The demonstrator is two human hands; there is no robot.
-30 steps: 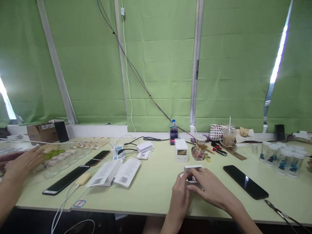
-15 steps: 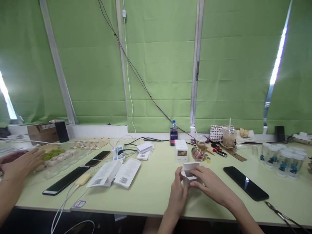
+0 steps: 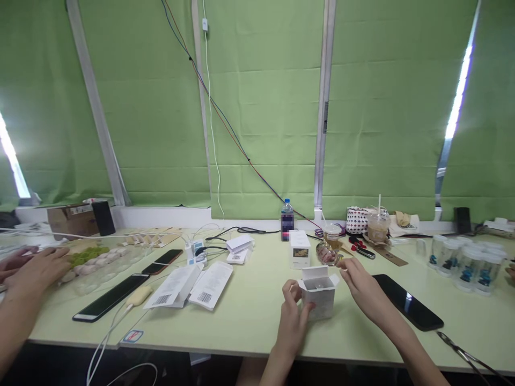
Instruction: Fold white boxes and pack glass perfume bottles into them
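Observation:
A small white cardboard box stands on the table in front of me, its top flaps raised and something clear just visible inside. My left hand grips the box at its left side, with the thumb across the near face. My right hand is off the box, to its right. Its fingers, loosely bent and slightly apart, reach towards a round clear dish of pinkish pieces. The fingertips cover the spot where small yellow pieces lie beside the dish. I see nothing held in that hand.
Behind the open box stand a closed white box and a bottle. A black phone, scissors-like metal tool and clear containers are rightward. White packets lie left. Another person's hand works far left.
My right hand has let go of the box's top and moved right and forward towards the dish. The box's flaps now stand spread. My left hand keeps its hold.

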